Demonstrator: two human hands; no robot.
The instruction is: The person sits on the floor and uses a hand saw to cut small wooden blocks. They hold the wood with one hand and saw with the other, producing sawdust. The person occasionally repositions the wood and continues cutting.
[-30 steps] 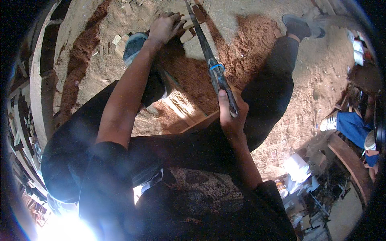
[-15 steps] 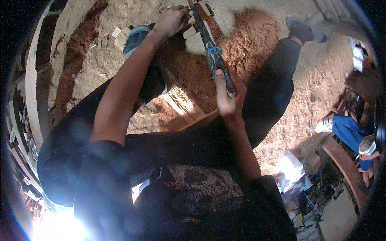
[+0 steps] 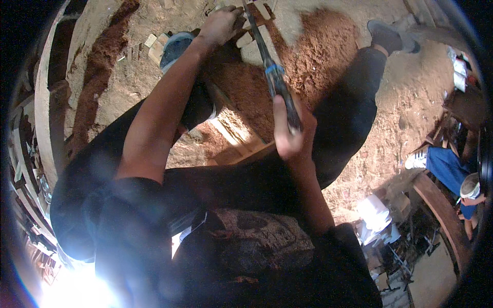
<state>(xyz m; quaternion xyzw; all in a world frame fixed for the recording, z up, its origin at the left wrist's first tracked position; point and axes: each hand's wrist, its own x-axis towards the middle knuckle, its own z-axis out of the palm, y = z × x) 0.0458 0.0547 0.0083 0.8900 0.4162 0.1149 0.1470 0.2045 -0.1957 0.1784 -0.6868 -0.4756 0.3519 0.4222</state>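
My right hand [image 3: 295,136] is wrapped round the handle end of a long, narrow dark tool [image 3: 263,49] with a blue band. Its thumb lies along the handle, and the tool slants away to the far edge of the view. I cannot make out whether it is a saw or a file. At the far edge, my left hand [image 3: 218,28] has its fingers curled beside the tool's far part. What those fingers grip is hidden. Below them lie pale wood blocks [image 3: 255,51] on the reddish, dusty ground.
A wooden plank [image 3: 241,154] lies between my legs. My left shoe [image 3: 177,49] stands near small wood scraps [image 3: 150,41]. Another person's blue-clad leg [image 3: 444,167] is at the right, beside a curved wooden piece [image 3: 447,226]. Timber [image 3: 49,123] lines the left side.
My right hand has drawn the tool slightly toward me. The left hand stays almost where it was.
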